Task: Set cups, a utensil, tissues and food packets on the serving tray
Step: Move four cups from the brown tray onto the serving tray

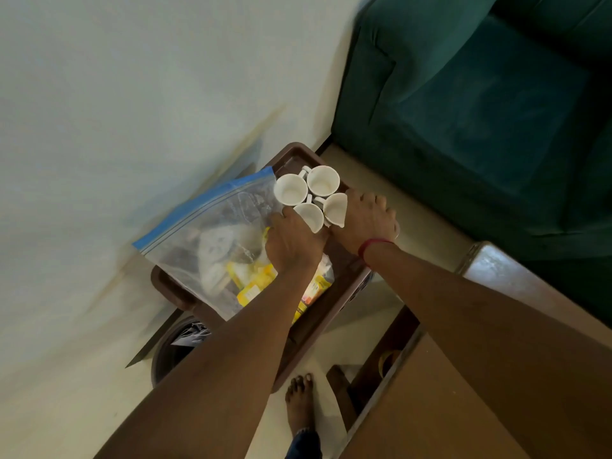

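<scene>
A brown serving tray [342, 294] sits low in front of me, near the wall. On it lies a clear zip bag [212, 226] with a blue seal, holding yellow food packets [255, 288] and white tissue-like items. Two white cups [290, 190] [323, 181] stand upright at the tray's far end. Two more cups are tilted just in front of them. My left hand [294, 243] rests over the bag and grips the near-left cup [310, 216]. My right hand [366, 221] holds the near-right cup [335, 208] at the tray's right edge. No utensil is visible.
A dark round bin [175, 351] sits under the tray's near-left end. A green sofa [480, 111] fills the upper right. A wooden table [440, 402] is at the lower right, with a bare foot [299, 402] beside it. The pale wall runs along the left.
</scene>
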